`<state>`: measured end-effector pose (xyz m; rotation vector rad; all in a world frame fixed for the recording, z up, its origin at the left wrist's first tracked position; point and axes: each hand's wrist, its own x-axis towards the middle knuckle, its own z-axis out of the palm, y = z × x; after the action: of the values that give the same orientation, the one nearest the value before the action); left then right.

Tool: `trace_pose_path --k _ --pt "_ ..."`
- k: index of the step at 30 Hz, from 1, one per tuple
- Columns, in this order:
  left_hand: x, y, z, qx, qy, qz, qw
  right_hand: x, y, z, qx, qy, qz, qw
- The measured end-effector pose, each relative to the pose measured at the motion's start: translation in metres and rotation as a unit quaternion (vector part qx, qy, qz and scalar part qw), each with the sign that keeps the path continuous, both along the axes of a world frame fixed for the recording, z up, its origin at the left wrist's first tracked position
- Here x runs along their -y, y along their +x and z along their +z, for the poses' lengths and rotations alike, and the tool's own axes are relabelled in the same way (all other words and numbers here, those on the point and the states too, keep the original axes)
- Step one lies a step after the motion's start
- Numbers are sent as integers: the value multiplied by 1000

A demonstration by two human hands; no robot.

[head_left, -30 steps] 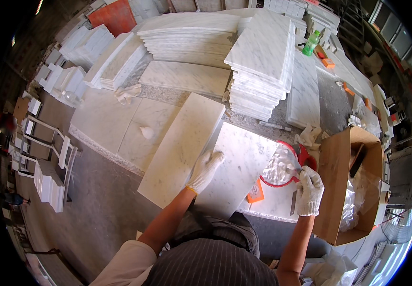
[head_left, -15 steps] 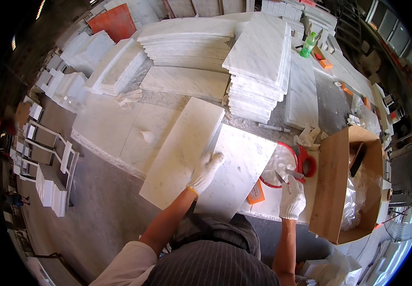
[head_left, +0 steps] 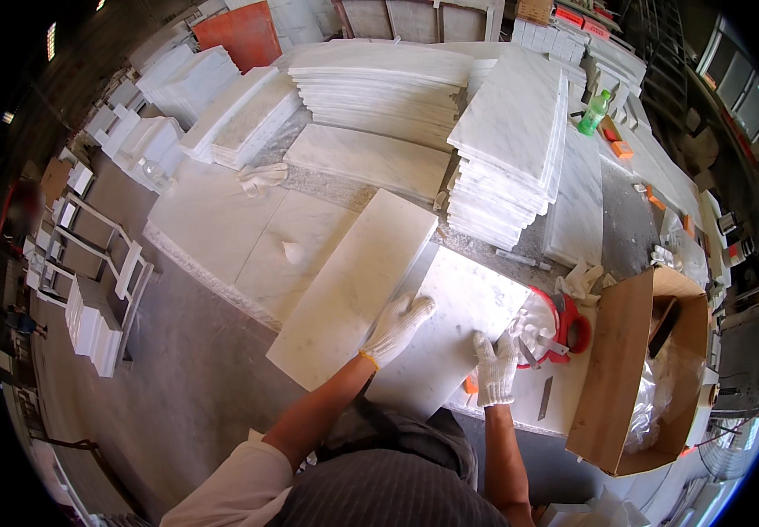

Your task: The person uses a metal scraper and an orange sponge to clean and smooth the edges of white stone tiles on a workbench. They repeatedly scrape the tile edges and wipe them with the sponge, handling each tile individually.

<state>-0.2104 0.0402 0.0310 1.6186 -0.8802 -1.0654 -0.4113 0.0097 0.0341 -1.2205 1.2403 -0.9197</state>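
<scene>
My left hand (head_left: 399,330), in a white knitted glove, lies with fingers stretched on a pale marble slab (head_left: 458,303), near its left edge. My right hand (head_left: 496,371), gloved alike, rests at the slab's right edge with fingers extended and nothing seen in it. A longer marble slab (head_left: 357,285) lies along the left side. Just right of my right hand, a red-rimmed tub (head_left: 541,316) holds white paste, with a scraper (head_left: 528,353) in it. A flat metal blade (head_left: 545,399) lies on the worktop. My right hand partly hides an orange box (head_left: 471,385).
A cardboard box (head_left: 612,373) with clear plastic stands at the right. Tall stacks of marble slabs (head_left: 507,145) rise behind, near a green bottle (head_left: 594,112). Loose white gloves (head_left: 262,178) lie far left. A metal frame cart (head_left: 103,290) stands on the floor at left.
My right hand has put down the metal blade and moved left from beside the tub to the slab's edge. My left hand stays on the slab; the whole view has shifted slightly.
</scene>
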Motion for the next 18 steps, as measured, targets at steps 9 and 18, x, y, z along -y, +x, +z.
trace_pose_path --k 9,18 --pt "-22 40 35 104 -86 226 965 -2 3 -3 57 19 -33 998" --pt "-41 190 -29 407 111 357 833 -2 3 -1 42 12 -40 998"
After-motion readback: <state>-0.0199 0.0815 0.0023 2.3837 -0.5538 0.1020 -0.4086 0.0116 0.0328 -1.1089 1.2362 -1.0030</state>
